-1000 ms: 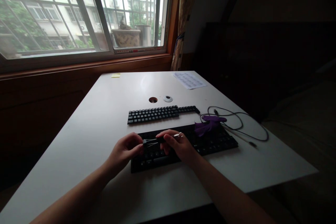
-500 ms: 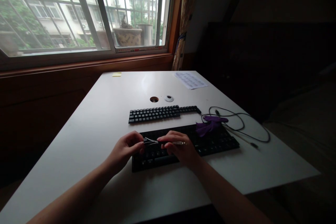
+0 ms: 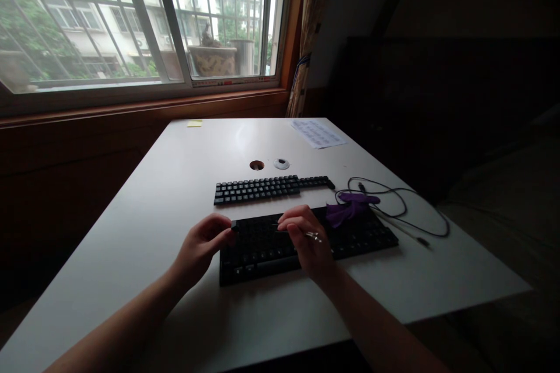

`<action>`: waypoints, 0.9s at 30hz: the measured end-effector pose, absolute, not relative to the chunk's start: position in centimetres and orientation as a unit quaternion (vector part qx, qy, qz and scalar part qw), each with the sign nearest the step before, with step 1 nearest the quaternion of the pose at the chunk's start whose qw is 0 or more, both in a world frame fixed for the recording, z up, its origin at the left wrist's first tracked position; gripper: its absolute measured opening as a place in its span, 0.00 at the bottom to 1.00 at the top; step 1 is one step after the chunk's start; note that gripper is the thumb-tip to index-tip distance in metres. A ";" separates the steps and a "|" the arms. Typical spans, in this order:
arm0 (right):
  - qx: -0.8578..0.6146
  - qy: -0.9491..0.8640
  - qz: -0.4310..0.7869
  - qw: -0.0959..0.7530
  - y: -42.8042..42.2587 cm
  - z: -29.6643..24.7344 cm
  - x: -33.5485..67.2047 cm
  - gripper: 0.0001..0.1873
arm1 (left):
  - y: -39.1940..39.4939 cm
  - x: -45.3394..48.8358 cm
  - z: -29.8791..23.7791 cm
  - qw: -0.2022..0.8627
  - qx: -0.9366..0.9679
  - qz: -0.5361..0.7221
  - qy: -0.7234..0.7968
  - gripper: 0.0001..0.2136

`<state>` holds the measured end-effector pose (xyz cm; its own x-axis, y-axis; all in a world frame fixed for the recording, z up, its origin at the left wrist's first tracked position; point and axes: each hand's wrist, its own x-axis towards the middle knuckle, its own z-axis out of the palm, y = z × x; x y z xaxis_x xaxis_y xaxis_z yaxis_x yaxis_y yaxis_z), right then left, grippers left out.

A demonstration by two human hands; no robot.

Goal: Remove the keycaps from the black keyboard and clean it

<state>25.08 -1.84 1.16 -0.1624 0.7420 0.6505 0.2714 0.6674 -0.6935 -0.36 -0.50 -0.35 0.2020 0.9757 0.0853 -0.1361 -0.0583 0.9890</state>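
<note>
A black keyboard (image 3: 363,239) lies on the white table in front of me, with many key positions at its left and middle looking bare and dark. Between thumb and finger of my left hand (image 3: 203,243) is a small black keycap (image 3: 234,225), just above the keyboard's left rear corner. My right hand (image 3: 308,242) is closed around a wire keycap puller (image 3: 313,236), whose metal end shows behind the thumb. The puller's wire tips are mostly hidden by the fingers, over the middle of the keyboard. Behind it, removed keycaps (image 3: 256,189) stand in neat rows.
A purple cloth (image 3: 350,210) lies over the keyboard's rear right part, beside a coiled black cable (image 3: 405,204). Farther back are a round table hole (image 3: 256,165), its grey cover (image 3: 282,164), a printed sheet (image 3: 318,133) and a yellow sticky note (image 3: 195,123).
My hands have moved apart: the left went slightly left and up with the keycap, the right slightly right with the puller. The puller's wires no longer reach the keycap.
</note>
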 end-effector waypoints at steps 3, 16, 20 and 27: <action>-0.331 -0.749 0.230 0.525 -1.7 0.9 24.7 0.11 | -1.1 0.0 -0.3 0.528 0.586 0.466 0.400 0.08; -0.297 -0.798 0.241 0.465 -1.7 0.0 22.8 0.13 | -1.0 0.2 -0.5 0.327 0.781 0.402 0.349 0.02; -0.294 -0.808 0.243 0.449 -1.7 0.1 22.8 0.12 | -1.0 0.4 -0.5 0.312 0.792 0.402 0.337 0.01; -0.317 -0.834 0.225 0.391 -0.5 1.8 25.0 0.11 | -0.9 0.6 -0.5 0.288 0.790 0.408 0.355 0.06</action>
<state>24.96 -0.46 1.76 -0.4939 0.7049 0.5091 0.3532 0.6976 -0.6233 0.60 -0.89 -0.47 0.4155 0.7960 0.4402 0.3252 -0.5819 0.7454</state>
